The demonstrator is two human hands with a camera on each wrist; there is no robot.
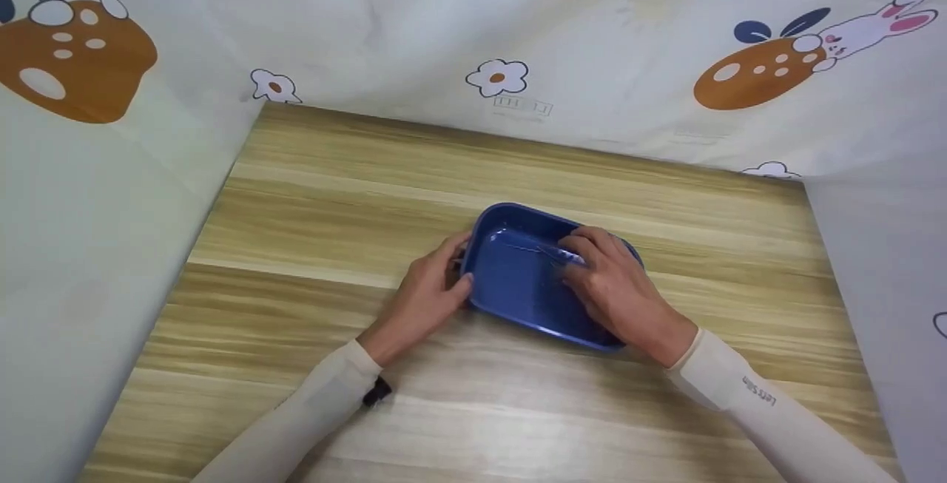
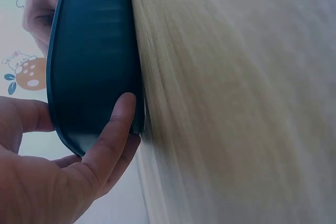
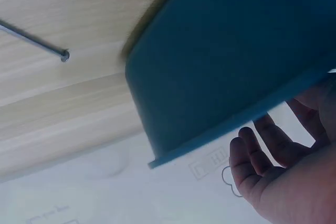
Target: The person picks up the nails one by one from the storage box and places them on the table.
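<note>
A deep blue rectangular tray (image 1: 510,276) with rounded corners stands on the wooden table. My left hand (image 1: 425,287) grips its left end, thumb at the rim and fingers along the outer wall; the left wrist view shows the left hand (image 2: 79,166) touching the wall near its base. Over the tray's right part, my right hand (image 1: 614,287) bends its fingers around a thin clear item (image 1: 566,254), which is blurred and of unclear kind. From the right wrist, the right hand (image 3: 294,166) appears beyond the tray rim, with its grasp hidden behind the tray wall.
In the right wrist view a thin metal rod (image 3: 34,40) with a small knobbed end lies on the table beside the tray. Patterned cloth walls (image 1: 414,24) enclose the wood-grain table (image 1: 333,209) at the back and sides.
</note>
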